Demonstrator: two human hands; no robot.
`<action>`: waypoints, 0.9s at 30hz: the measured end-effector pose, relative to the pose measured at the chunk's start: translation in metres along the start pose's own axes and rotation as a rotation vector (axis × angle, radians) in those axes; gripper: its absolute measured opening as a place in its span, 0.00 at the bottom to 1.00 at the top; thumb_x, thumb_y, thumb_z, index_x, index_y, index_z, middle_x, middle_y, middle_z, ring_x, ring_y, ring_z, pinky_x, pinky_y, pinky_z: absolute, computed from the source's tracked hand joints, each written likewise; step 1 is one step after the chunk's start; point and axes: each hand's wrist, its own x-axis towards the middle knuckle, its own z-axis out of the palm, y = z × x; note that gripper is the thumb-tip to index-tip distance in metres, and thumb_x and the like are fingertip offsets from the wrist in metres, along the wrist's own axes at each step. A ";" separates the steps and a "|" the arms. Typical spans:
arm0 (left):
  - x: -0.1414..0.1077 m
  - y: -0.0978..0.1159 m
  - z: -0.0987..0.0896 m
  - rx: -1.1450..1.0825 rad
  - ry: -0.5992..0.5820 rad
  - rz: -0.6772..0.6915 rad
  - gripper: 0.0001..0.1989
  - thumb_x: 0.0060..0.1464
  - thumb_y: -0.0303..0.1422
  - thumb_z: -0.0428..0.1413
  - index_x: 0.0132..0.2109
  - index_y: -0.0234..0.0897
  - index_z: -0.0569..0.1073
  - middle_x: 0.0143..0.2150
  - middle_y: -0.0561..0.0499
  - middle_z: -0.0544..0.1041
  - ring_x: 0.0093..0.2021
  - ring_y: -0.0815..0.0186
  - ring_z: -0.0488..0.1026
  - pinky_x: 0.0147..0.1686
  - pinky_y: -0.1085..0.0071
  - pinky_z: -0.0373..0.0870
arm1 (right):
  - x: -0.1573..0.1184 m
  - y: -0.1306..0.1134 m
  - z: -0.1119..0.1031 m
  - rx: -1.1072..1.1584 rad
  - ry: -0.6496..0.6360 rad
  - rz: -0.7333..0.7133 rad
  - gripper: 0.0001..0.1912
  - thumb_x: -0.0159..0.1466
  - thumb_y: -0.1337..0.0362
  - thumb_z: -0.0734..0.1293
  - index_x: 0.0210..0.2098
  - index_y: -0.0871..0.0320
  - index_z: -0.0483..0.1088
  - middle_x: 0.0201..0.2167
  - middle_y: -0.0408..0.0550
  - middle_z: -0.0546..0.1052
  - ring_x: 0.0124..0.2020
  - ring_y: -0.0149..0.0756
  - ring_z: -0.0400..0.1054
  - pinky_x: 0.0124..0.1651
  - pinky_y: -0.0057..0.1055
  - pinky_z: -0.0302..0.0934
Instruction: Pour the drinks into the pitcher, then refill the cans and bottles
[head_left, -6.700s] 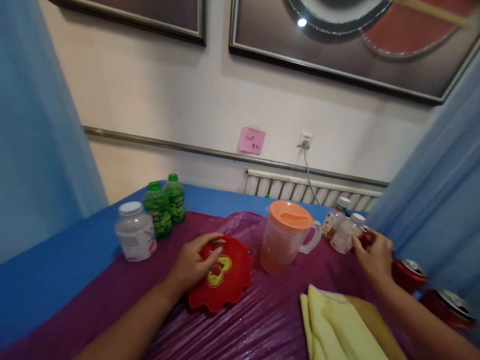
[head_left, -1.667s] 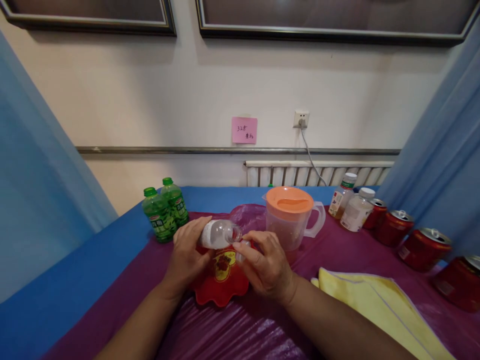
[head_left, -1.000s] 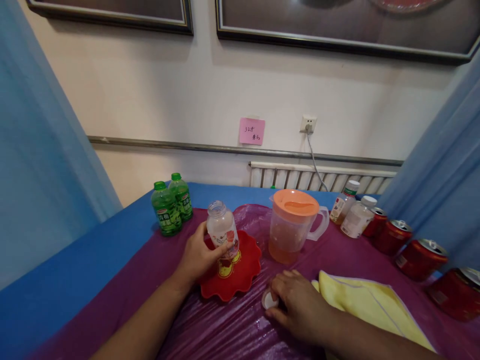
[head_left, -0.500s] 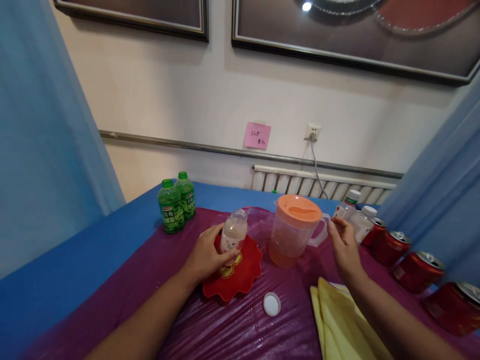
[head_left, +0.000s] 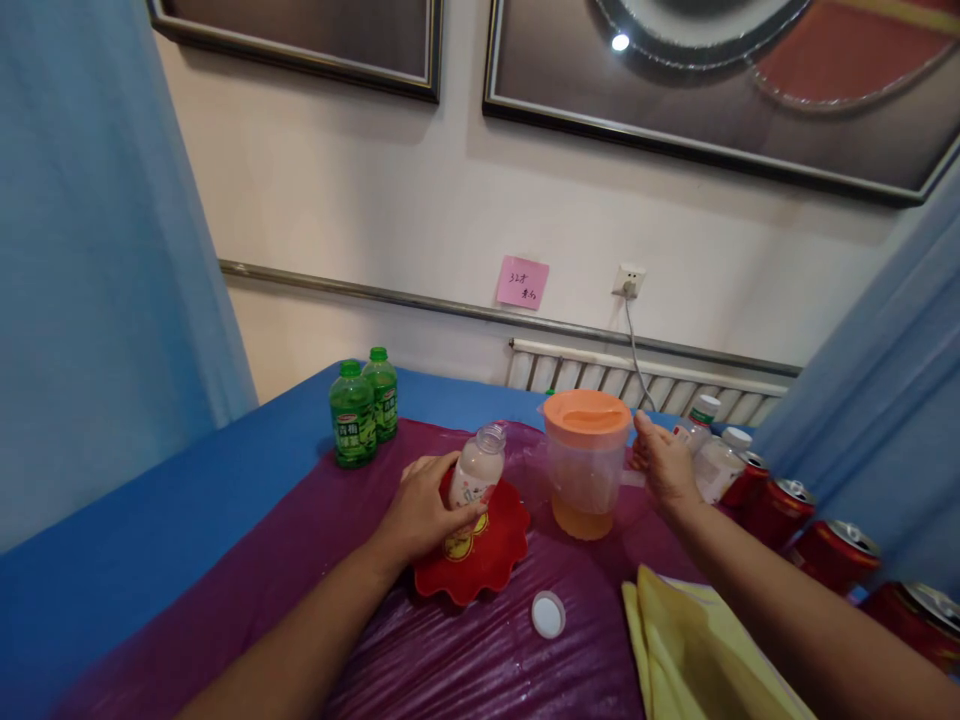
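My left hand [head_left: 427,505] is wrapped round an uncapped clear bottle [head_left: 478,470] with a pinkish label, tilted slightly over a red scalloped dish [head_left: 506,545]. My right hand [head_left: 664,462] has its fingers closed round the handle of a clear pitcher [head_left: 586,475], which has an orange lid and some orange-yellow liquid at the bottom. The pitcher stands to the right of the dish. A white cap [head_left: 548,615] lies in front of them on the purple plastic sheet [head_left: 450,660].
Two green bottles [head_left: 354,415] stand at the back left. On the right are two capped bottles [head_left: 721,465] and several red cans [head_left: 835,553]. A folded yellow cloth [head_left: 697,650] lies at the front right. Behind the blue table cover [head_left: 247,455] is a radiator [head_left: 547,368].
My right hand has moved left onto the pitcher's handle and closed round it. The pitcher has turned a little. My left hand still holds the bottle; the view has shifted slightly.
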 end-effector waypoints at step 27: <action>-0.009 0.013 -0.007 -0.001 -0.117 -0.050 0.38 0.40 0.48 0.69 0.59 0.39 0.75 0.54 0.42 0.75 0.57 0.46 0.68 0.60 0.52 0.60 | 0.052 -0.129 0.038 -0.593 -0.401 -0.356 0.32 0.55 0.35 0.69 0.18 0.53 0.55 0.15 0.36 0.53 0.19 0.27 0.48 0.21 0.28 0.43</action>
